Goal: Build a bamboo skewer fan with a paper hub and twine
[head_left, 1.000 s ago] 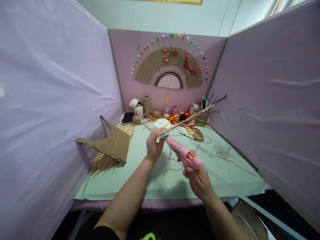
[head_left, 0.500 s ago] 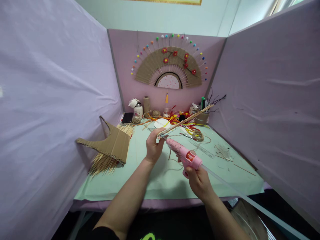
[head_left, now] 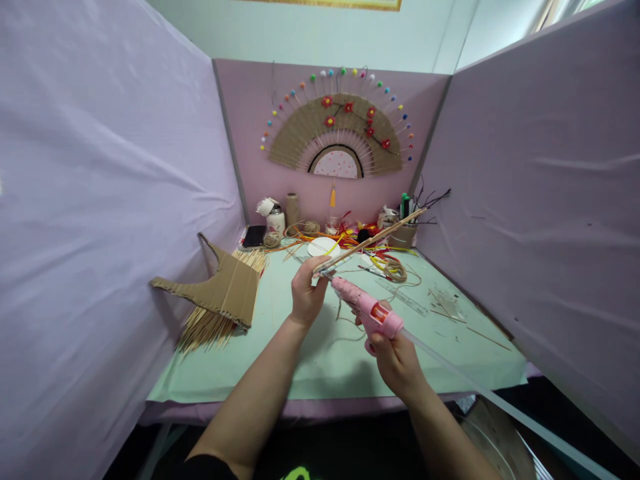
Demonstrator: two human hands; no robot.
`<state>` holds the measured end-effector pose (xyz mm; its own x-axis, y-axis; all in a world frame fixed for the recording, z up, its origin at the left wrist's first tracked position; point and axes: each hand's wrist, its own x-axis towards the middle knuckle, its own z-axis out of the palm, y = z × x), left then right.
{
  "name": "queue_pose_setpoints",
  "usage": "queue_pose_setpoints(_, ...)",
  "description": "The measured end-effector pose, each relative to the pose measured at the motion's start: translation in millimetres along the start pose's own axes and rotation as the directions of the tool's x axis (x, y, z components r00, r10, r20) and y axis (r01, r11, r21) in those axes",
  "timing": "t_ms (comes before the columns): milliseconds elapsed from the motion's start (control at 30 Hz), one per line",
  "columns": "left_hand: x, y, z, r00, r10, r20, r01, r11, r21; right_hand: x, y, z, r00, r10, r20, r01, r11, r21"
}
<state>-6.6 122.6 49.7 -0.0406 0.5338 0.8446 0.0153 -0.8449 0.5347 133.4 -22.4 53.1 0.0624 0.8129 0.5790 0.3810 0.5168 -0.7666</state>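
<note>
My left hand (head_left: 307,293) is closed on one end of a few thin bamboo sticks (head_left: 373,240), which slant up to the right over the table. In my right hand (head_left: 397,363) is a pink hot glue gun (head_left: 367,308), gripped by its handle. The metal nozzle meets the sticks' near end beside my left fingers; whether it touches them I cannot tell. A long translucent glue stick (head_left: 480,387) trails from the back of the gun to the lower right. My fingers partly hide the held end of the sticks.
Cut cardboard (head_left: 225,287) leans on a pile of bamboo sticks (head_left: 205,330) at left. Behind lie a phone (head_left: 255,235), a white jar (head_left: 275,221), pipe cleaners and a twine coil (head_left: 397,270). A decorated fan (head_left: 300,130) hangs on the back panel. A clear ruler (head_left: 405,298) lies right.
Both hands, the sticks and the glue gun stay in almost the same place. The whole view has shifted very slightly.
</note>
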Motion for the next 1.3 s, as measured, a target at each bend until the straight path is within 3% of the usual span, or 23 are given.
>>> queue_pose_setpoints(833, 0.5, 1.4, -1.6, 1.000, -0.011, 0.011, 0.011, 1.000, 0.020, 6.0, -7.9, -1.4, 0.998, -0.059, 0.002, 0.059, 0.997, -0.054)
queue_pose_setpoints(1300, -0.5, -0.5, -0.9, 1.000, -0.018, 0.005, 0.018, 1.000, 0.011, 4.7, -8.3, -0.5, 1.000, -0.005, -0.020, 0.005, 1.000, -0.021)
